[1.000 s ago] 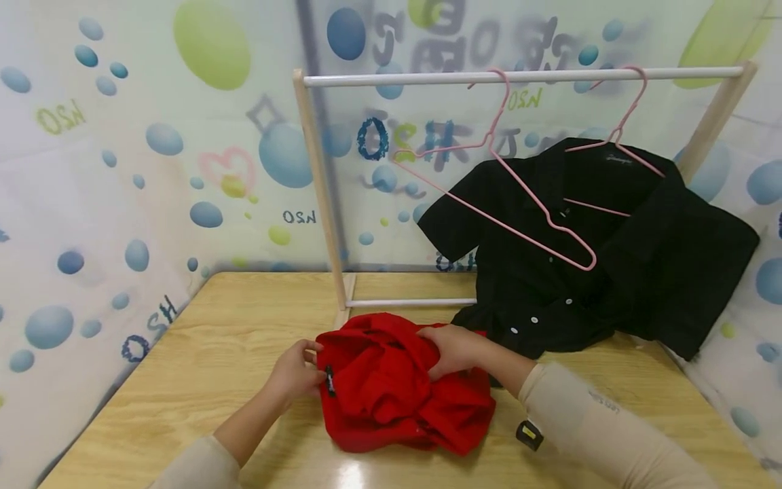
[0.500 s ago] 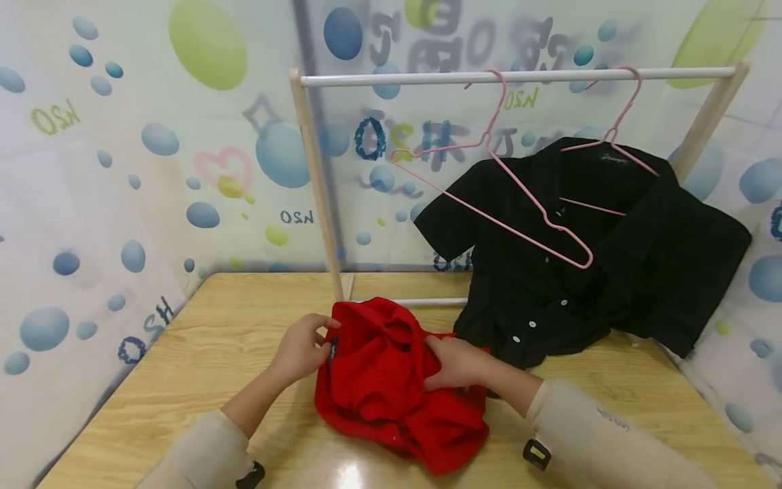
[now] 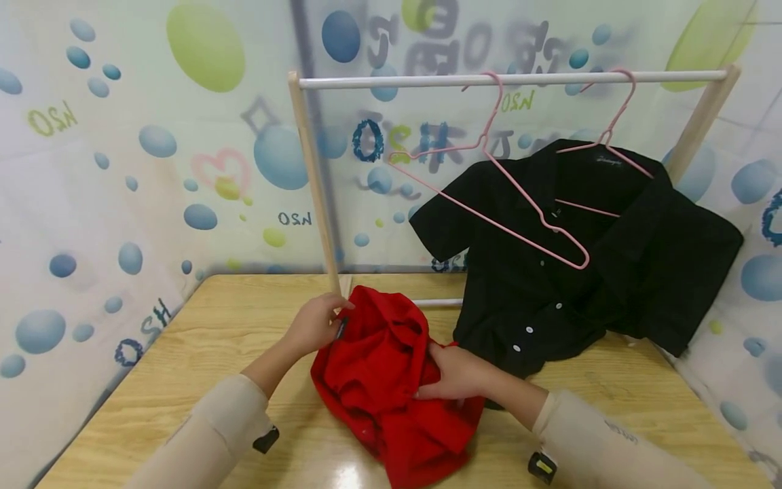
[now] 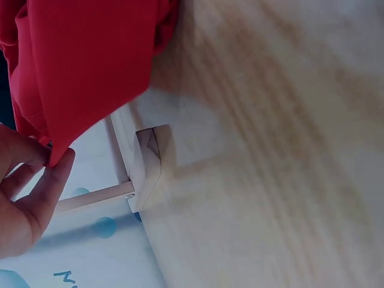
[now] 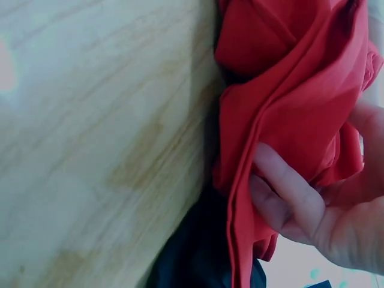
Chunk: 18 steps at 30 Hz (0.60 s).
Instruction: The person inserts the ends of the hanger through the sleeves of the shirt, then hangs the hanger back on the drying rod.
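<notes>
A crumpled red garment (image 3: pixel 373 360) lies bunched on the table, with a small dark label (image 3: pixel 341 329) at its upper left edge. Beside that label my left hand (image 3: pixel 314 326) pinches the edge; the left wrist view shows thumb and fingertips meeting on a corner of the red cloth (image 4: pixel 90 66), lifted off the table. My right hand (image 3: pixel 458 373) grips the garment's right side. In the right wrist view, the fingers of the right hand (image 5: pixel 336 204) lie against a long fold of cloth, partly tucked among the layers.
Behind the garment stands a rack with a white rail (image 3: pixel 391 82) and wooden posts. A bare pink hanger (image 3: pixel 513 234) hangs from it. To its right, a black short-sleeved shirt (image 3: pixel 519 285) hangs on another pink hanger, its hem reaching the wooden table (image 3: pixel 244 305).
My left hand has moved up and away with the label edge, raising that side of the garment. The right hand has shifted slightly lower, and the garment's lower end has turned toward me.
</notes>
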{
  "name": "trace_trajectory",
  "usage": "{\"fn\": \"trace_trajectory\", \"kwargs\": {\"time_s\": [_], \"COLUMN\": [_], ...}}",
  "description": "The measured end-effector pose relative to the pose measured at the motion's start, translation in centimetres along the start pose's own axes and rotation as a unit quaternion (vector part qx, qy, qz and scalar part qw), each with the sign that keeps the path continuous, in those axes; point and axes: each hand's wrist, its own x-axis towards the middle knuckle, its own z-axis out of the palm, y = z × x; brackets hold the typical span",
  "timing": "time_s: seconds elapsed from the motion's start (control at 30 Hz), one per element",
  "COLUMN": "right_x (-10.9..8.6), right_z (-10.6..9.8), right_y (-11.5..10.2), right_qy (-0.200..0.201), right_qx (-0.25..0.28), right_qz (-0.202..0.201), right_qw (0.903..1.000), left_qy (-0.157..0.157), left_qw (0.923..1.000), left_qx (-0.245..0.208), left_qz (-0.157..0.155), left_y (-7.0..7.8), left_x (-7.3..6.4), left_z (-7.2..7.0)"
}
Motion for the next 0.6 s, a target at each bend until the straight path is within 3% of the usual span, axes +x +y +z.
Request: {"fn": "trace_trajectory", "kwargs": {"time_s": [0.17,0.37,0.6], "right_x": [-0.4,-0.7,-0.7], "right_z": [0.3,0.8,0.9], "right_y": [-0.2,-0.4,-0.5], "right_qy": [0.003,0.01,0.007], "right_qx": [0.025,0.016,0.022], "right_qz": [0.011,0.016,0.023], "right_qw": [0.9996,0.9997,0.9995], "left_qy": [-0.008,-0.014,-0.02], "left_qw": [0.9998,0.9977,0.9951], "left_qx": [0.001,-0.035,-0.041], "left_qz": [0.018,0.056,0.087], "left_y": [-0.1,-0.4,-0.5], "left_x": [1.3,2.7,4.0], "left_z": [0.2,0.2,0.6]}}
